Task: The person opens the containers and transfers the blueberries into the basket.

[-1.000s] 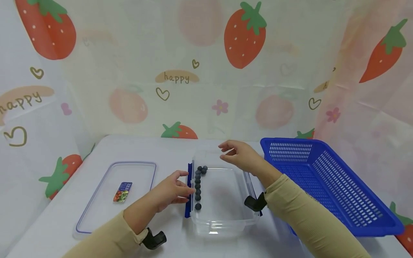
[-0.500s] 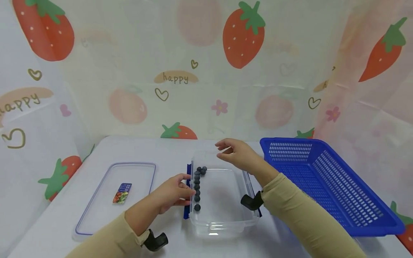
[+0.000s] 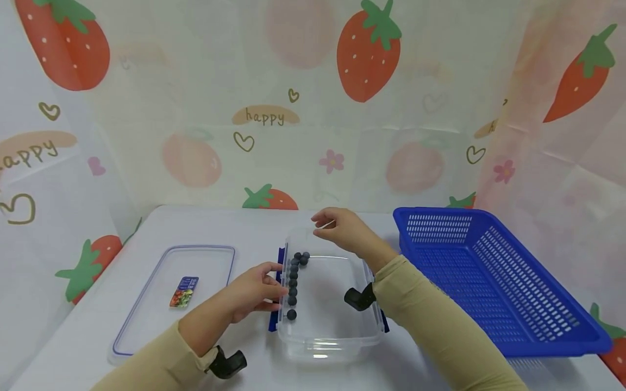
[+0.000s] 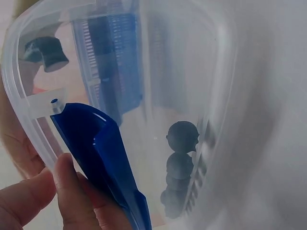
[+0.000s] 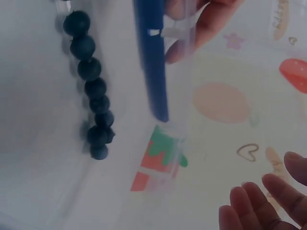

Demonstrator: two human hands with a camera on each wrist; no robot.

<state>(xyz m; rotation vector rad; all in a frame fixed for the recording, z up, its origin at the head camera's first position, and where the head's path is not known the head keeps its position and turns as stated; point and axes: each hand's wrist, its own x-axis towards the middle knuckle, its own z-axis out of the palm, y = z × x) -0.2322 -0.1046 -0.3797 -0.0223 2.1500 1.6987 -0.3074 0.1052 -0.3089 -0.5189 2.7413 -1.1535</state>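
Note:
A clear plastic storage box (image 3: 332, 331) with blue side latches stands on the table before me. Several blueberries (image 3: 292, 283) lie in a line along its left inner wall, bunched at the far end. My left hand (image 3: 254, 290) grips the box's left rim, the thumb reaching over it. In the left wrist view, the fingers (image 4: 72, 196) lie against the outside of the wall by the blue latch (image 4: 103, 148). Over the far part of the box hovers my right hand (image 3: 347, 233), fingers loosely bent and holding nothing. The right sleeve hides part of the right latch.
On the left lies a clear lid (image 3: 171, 250) with a blue edge, bearing a colourful printed label (image 3: 184, 292). A large blue plastic basket (image 3: 494, 282) stands close on the right. Behind the table hangs a strawberry-print cloth (image 3: 313, 108).
The box has shifted a little to the left with the blueberries in it. My left hand has closed onto its rim, and my right hand has moved left over the far side.

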